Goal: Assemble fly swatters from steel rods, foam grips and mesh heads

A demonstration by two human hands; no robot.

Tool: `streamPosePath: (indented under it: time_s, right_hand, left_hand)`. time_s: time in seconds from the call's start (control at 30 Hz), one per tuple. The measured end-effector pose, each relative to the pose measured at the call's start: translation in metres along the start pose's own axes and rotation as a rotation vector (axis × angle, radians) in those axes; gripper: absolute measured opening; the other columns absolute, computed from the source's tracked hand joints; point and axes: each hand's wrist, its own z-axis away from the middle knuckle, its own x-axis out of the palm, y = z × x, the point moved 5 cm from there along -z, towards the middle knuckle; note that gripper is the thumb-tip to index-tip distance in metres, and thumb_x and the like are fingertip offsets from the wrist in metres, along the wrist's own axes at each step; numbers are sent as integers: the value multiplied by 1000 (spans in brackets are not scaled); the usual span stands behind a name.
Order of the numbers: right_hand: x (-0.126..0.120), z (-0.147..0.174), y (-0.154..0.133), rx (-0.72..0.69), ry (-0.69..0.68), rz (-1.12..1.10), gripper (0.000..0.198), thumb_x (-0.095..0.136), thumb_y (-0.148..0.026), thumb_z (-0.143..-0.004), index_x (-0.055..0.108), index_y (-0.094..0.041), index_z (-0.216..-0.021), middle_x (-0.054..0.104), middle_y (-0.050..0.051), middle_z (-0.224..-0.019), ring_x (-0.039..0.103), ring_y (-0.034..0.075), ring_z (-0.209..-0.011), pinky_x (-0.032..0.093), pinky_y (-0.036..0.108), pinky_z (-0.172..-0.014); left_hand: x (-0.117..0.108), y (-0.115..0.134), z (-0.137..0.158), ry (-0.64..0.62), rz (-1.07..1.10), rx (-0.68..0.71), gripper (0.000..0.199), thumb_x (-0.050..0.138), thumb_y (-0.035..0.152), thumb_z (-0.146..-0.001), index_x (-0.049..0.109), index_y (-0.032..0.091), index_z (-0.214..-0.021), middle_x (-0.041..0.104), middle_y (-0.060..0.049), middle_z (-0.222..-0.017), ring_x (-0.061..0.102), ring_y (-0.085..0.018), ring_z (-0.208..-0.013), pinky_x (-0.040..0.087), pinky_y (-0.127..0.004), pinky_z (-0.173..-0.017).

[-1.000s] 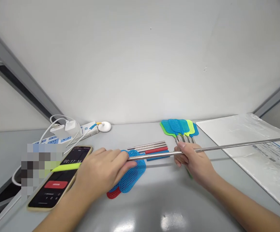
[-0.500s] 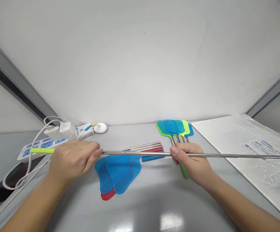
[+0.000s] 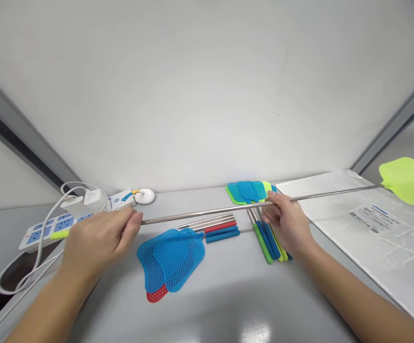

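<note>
My left hand (image 3: 98, 240) is closed around a yellow-green fly swatter (image 3: 200, 214) near its handle, whose end sticks out to the left. The swatter's long metal telescopic shaft runs to the right and slightly upward to its yellow-green head at the right edge. Along the shaft, my right hand (image 3: 287, 221) has its thumb and curled fingers around the rod. Below the shaft lie blue fly swatters (image 3: 178, 257) on a red one (image 3: 157, 293), with their red and blue handles to the right. Partly behind my right hand is a fanned group of blue, green and yellow swatters (image 3: 260, 233).
A white power strip (image 3: 31, 238) with plugs and loose white cables lies at the left. Near it sits a round white device (image 3: 144, 196). A plastic-wrapped white board (image 3: 350, 243) covers the right side of the grey table (image 3: 221, 295). A white wall stands behind.
The shaft has tilted upward at the right, bringing the swatter's yellow-green head into view. My right hand has risen slightly, uncovering more handles of the fanned group.
</note>
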Motion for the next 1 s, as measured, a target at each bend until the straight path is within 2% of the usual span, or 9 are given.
streamPosePath:
  time_s: [0.1,0.2,0.33,0.43,0.57,0.63,0.7,0.87,1.0]
  right_hand:
    - [-12,-9,1,-10,117,-68,53,62,-37,-87,26,-23,-52,16,-8,-50,21,11,-49,35,27,-49]
    - [-12,-8,4,11,128,-57,51,59,-43,-90,30,-23,-52,20,-8,-50,23,10,-48,37,28,-50]
    - [6,7,11,-6,-27,82,52,54,-45,-92,34,-22,-50,29,-5,-52,37,11,-52,38,28,-55]
    - [17,18,15,22,-131,118,54,52,-45,-93,35,-22,-47,30,-4,-51,39,12,-52,37,29,-55]
    - [9,15,3,-28,-36,72,53,53,-42,-92,33,-22,-48,26,-5,-51,35,12,-51,36,30,-53]
    - [4,10,-3,-43,-10,69,52,53,-40,-93,33,-23,-48,25,-5,-51,35,13,-51,36,31,-54]
    - [0,5,-6,-28,-9,77,51,53,-40,-93,33,-23,-48,25,-4,-51,34,14,-51,37,31,-54]
    - [-4,2,-6,-45,29,72,50,48,-37,-95,31,-24,-51,23,-4,-52,34,14,-50,38,30,-52]
    - [5,10,-1,-119,-47,106,49,42,-37,-98,28,-23,-53,26,-4,-50,37,13,-51,38,29,-54]
  left_hand:
    - [6,15,-1,-39,57,59,37,36,33,-98,53,21,-67,54,1,-54,53,-15,-54,33,-29,-54]
    - [9,30,1,-86,83,84,33,38,33,-98,54,21,-71,59,1,-58,54,-15,-52,31,-29,-52]
    - [1,62,6,-57,152,152,27,40,37,-98,58,19,-91,66,-1,-70,62,-16,-61,36,-29,-56]
    - [-6,80,7,-27,215,223,30,44,43,-97,58,17,-101,66,-1,-72,62,-16,-61,36,-28,-55]
    - [-3,57,2,-6,178,136,40,44,54,-96,61,18,-90,64,-1,-69,61,-18,-62,37,-28,-58]
    - [5,39,1,-63,135,91,47,39,56,-97,58,19,-75,59,0,-61,58,-17,-58,34,-28,-56]
    - [12,31,1,-114,123,115,52,34,56,-98,54,19,-67,55,1,-55,54,-16,-52,30,-27,-52]
    - [13,41,3,-113,113,186,56,25,53,-101,50,19,-64,54,3,-51,49,-13,-43,24,-27,-46]
    - [3,59,3,-56,115,187,55,25,51,-102,49,19,-64,52,3,-49,50,-12,-42,25,-27,-46]
